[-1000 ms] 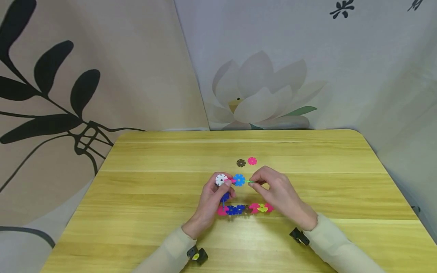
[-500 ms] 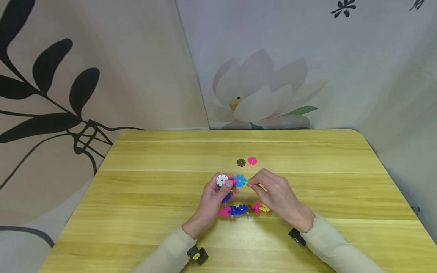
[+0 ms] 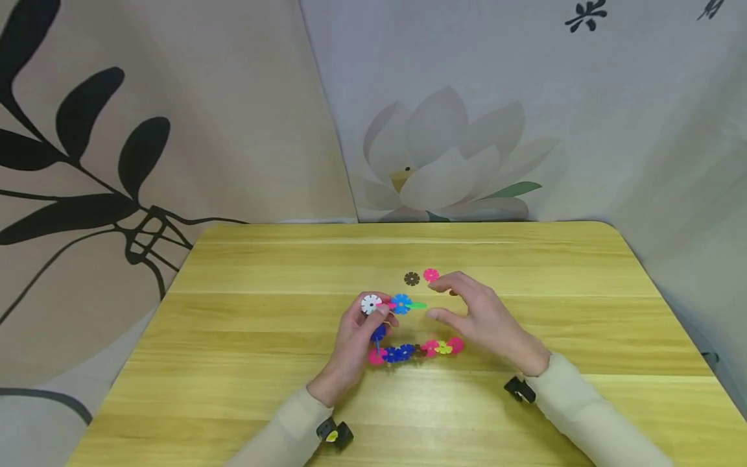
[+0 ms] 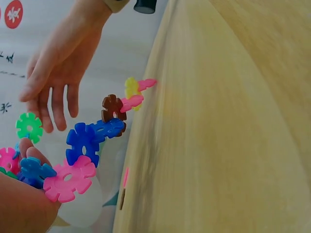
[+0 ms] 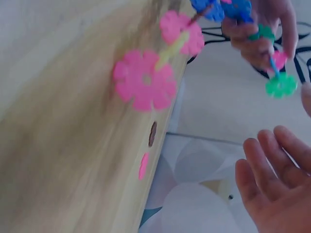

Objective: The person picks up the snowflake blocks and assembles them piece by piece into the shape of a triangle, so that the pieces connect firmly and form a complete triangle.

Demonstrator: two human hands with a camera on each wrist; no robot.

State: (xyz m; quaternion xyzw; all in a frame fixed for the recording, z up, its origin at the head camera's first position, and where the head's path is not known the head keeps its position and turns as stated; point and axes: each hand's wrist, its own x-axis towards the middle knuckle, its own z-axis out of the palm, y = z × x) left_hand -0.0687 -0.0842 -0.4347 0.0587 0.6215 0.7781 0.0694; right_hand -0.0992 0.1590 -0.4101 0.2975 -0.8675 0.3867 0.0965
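My left hand point(image 3: 357, 334) pinches a chain of interlocking snowflake discs, its thumb over a pink disc beside the white disc point(image 3: 370, 304). A light blue disc point(image 3: 401, 303) and, at that end, a green disc point(image 4: 29, 127) stick out to the right. The other end hangs below the hand, with dark blue discs point(image 3: 399, 353), a brown disc point(image 4: 113, 108), a yellow disc point(image 3: 443, 347) and a pink end disc point(image 5: 145, 80). My right hand point(image 3: 487, 318) holds nothing; its thumb and fingers are spread apart, just right of the green disc.
Beyond the hands, a loose brown disc point(image 3: 412, 279) and a loose pink disc point(image 3: 430, 275) lie on the wooden table point(image 3: 280, 259). Another brown piece point(image 3: 453, 292) shows partly behind my right hand. A printed backdrop point(image 3: 467, 130) stands behind the table's far edge.
My right hand pushed the green disc onto the light blue one, then let go and moved right and away, fingers spreading. My left hand shifted slightly left with the chain.
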